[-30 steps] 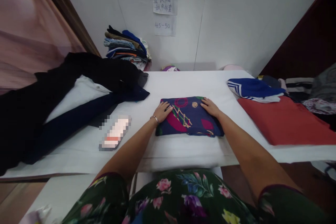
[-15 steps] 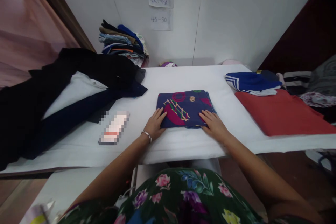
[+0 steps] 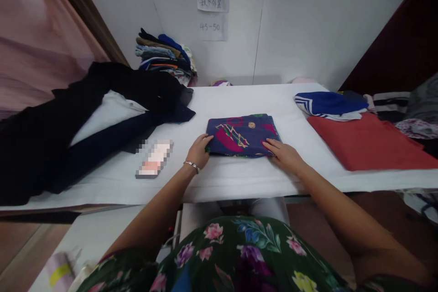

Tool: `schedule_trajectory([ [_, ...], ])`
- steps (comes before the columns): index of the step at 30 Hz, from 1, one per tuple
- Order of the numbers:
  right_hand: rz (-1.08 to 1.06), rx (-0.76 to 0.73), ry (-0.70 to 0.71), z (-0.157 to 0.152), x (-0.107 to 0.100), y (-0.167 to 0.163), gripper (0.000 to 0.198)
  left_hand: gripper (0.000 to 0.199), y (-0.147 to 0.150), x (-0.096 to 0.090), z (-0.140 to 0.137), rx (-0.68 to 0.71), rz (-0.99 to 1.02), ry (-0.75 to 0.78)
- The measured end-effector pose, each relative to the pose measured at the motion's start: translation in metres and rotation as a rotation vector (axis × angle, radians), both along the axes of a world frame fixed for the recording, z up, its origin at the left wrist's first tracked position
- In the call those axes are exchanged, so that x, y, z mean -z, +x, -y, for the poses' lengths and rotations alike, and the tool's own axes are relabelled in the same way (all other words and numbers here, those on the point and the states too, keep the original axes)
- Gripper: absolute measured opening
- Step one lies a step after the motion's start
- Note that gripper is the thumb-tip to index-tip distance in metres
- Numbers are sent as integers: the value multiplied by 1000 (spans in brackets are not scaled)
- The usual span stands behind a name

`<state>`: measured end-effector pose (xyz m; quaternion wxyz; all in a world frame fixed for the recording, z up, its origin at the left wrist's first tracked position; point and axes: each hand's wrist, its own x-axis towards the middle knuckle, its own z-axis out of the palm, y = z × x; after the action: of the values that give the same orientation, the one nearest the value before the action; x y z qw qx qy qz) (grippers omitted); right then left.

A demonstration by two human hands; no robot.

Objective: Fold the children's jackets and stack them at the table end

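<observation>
A folded navy patterned garment (image 3: 227, 143) with magenta patches and yellow-green lines lies in front of me on the white-covered table (image 3: 239, 178). My left hand (image 3: 199, 151) grips its left front corner, fingertips on top and the thumb out of sight. At the right front corner, my right hand (image 3: 286, 157) holds the cloth, fingers over the upper face and the thumb hidden. The garment's near edge seems slightly raised from the table.
Left of the garment lies a phone (image 3: 154, 159) with a blurred screen, beside a heap of dark clothes (image 3: 133, 84). A stack of folded clothes (image 3: 164, 57) stands behind it. On the right are a folded red cloth (image 3: 369, 143) and a blue-and-white garment (image 3: 330, 104).
Both hands have gone from resting on the garment to gripping its near corners. Its near edge has come up a little. The camera view has shifted slightly.
</observation>
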<state>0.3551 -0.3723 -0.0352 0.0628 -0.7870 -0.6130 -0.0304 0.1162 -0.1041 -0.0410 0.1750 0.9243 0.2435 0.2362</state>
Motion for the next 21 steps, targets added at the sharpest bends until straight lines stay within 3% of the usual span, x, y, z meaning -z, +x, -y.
schedule_trajectory([
  [6, 31, 31, -11, 3, 5, -13, 58, 68, -11, 9, 0, 69, -131, -13],
  [10, -25, 30, -26, 7, 5, -14, 59, 69, -19, 8, -3, 95, -127, -112],
  [14, -83, 55, -91, 5, -10, -18, 64, 75, -31, -7, -9, 141, -217, -248],
  [17, -97, 36, -24, -14, -27, -30, 65, 73, -25, -26, -8, 135, -273, -307],
  [21, -118, 12, 54, -54, -32, -46, 64, 53, 14, -43, 7, 48, -141, -104],
])
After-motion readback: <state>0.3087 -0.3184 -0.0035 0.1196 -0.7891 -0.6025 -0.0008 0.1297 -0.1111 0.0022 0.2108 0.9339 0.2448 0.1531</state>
